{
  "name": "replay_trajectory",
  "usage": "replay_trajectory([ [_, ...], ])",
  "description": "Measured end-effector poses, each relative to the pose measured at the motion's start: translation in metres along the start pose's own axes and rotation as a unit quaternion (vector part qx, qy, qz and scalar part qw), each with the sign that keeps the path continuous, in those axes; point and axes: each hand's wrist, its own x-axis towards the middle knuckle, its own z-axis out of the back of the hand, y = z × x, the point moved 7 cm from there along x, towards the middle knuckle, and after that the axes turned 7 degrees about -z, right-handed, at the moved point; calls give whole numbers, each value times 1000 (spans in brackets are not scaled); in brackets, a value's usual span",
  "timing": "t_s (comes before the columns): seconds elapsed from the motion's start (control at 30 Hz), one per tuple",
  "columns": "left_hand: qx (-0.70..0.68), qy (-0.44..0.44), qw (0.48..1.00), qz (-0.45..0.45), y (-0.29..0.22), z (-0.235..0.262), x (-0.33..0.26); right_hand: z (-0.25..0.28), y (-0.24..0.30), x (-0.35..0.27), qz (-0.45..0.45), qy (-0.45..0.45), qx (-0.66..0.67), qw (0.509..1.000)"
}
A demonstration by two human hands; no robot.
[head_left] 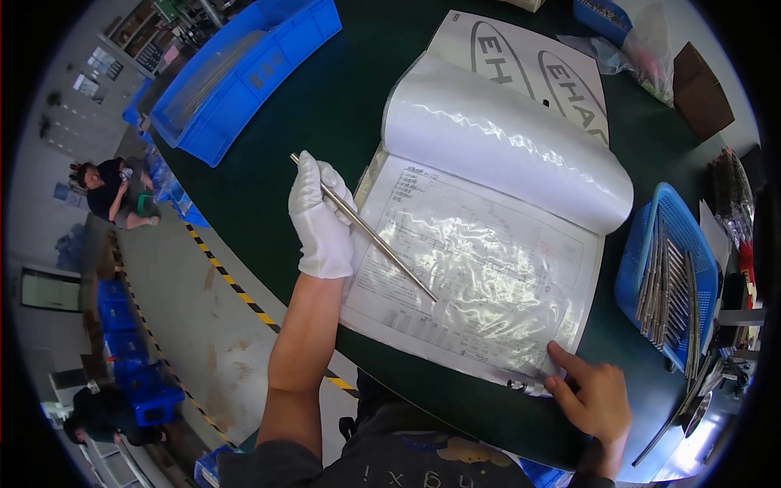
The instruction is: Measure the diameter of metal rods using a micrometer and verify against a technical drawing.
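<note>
My left hand (323,218) wears a white glove and holds a long thin metal rod (382,244) that slants down to the right across an open binder (488,268) of plastic-sleeved sheets. The rod's lower tip rests on the printed page. My bare right hand (592,394) presses its fingers on the binder's lower right corner. The binder lies on a dark green table (342,89), its turned pages curling up at the top.
A blue basket (643,252) with several metal rods stands right of the binder. A large blue crate (244,73) sits at the table's far left. Plastic bags (643,41) and a brown box (700,89) lie at the back right. Two people are on the floor below left.
</note>
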Motion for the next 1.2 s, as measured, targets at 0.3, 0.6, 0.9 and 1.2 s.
replay_trajectory([
  [0.3, -22, -55, 987, -149, -13, 17, 4, -17, 7, -5, 8, -5, -29, 1000],
  [0.6, -47, -92, 991, -81, -2, 15, 9, -16, 3, -4, 20, -11, -6, 1000],
  [0.9, -57, -85, 994, -44, 2, 12, 5, -16, -2, -5, 7, 7, 14, 1000],
  [1.2, -52, -98, 993, -31, 1, 21, 5, -19, 0, -6, 11, -10, 3, 1000],
])
